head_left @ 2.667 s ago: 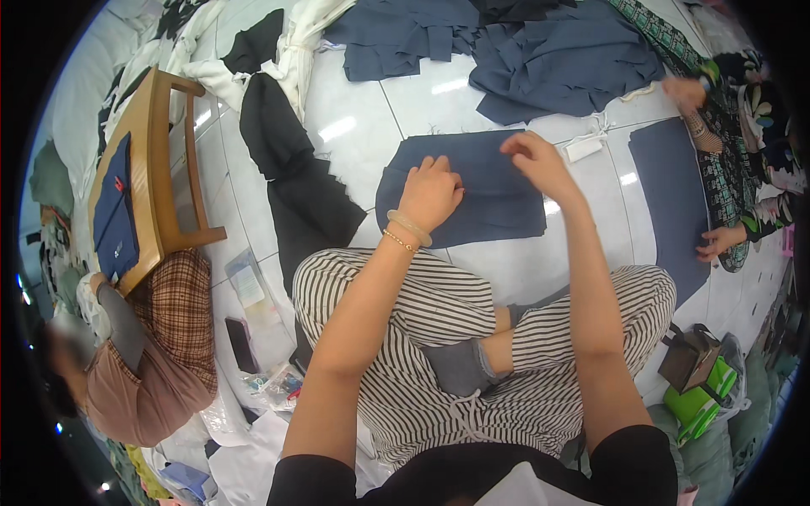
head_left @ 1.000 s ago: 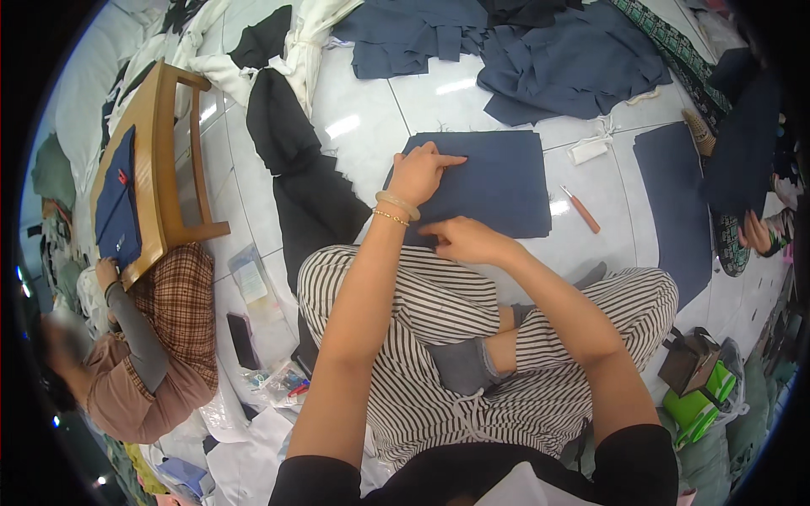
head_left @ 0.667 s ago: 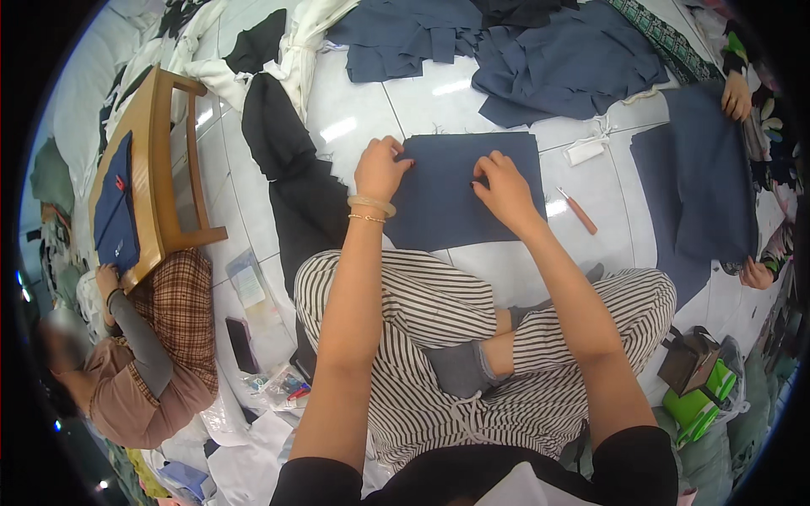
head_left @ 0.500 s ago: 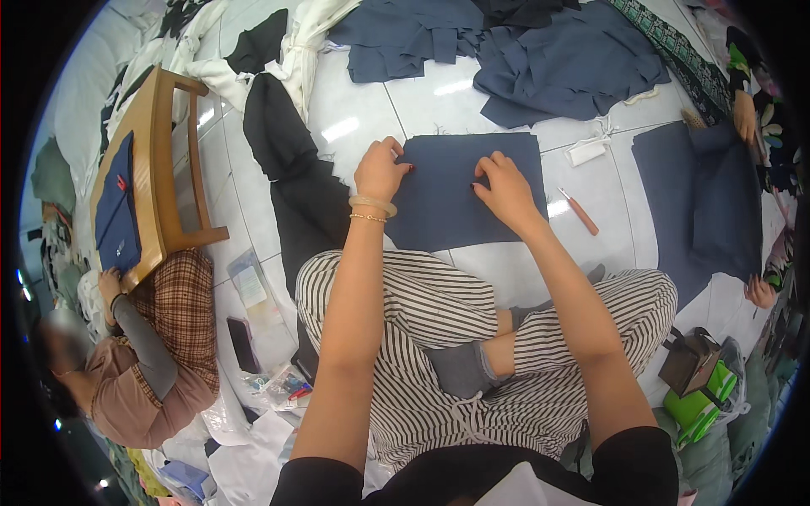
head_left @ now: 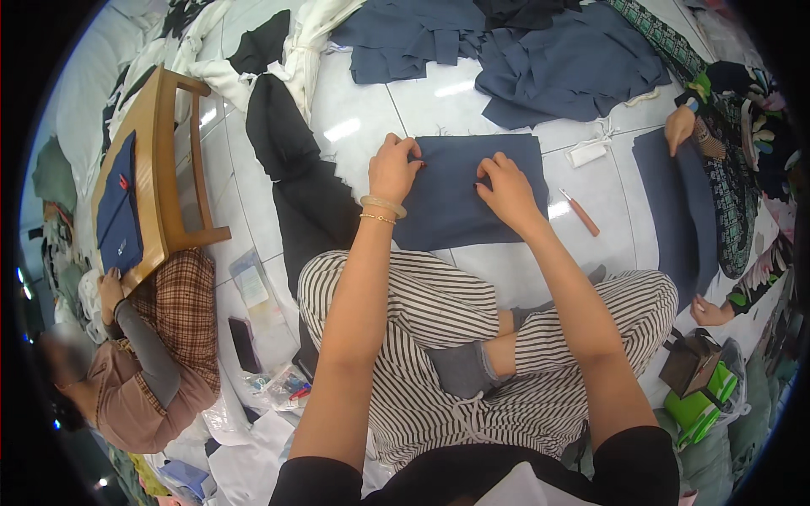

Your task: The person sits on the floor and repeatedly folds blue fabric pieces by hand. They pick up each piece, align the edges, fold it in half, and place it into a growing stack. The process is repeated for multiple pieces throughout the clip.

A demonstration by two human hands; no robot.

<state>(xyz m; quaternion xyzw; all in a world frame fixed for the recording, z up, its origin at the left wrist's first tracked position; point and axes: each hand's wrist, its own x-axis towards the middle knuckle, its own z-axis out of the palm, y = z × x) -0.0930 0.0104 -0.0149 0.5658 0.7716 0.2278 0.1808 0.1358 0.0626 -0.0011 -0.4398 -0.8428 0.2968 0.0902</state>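
Note:
A dark blue-grey piece of fabric [head_left: 460, 211], roughly rectangular, lies flat on the tiles in front of my crossed legs. At its upper left corner my left hand [head_left: 394, 171] has bent fingers and thumb closed on the fabric's edge. My right hand [head_left: 509, 187] rests over the right half of the piece, fingers curved and thumb a little apart from them, with nothing visible between. To the right of the fabric lies a small tool with an orange-brown handle and thin metal tip [head_left: 580, 212]. Near the fabric's upper right corner sits a white block with a cord [head_left: 587, 154].
Piles of blue-grey fabric [head_left: 569, 67] lie beyond. Black cloth [head_left: 308, 211] runs along my left. A wooden low table [head_left: 160, 169] and a seated person [head_left: 152, 379] are farther left. At right, another person's hands [head_left: 679, 126] hold dark blue fabric [head_left: 675, 211].
My left hand has shifted slightly right at the fabric's corner. My right hand stays nearly still. At right, the other person's hands have moved left and their fabric is now folded narrower.

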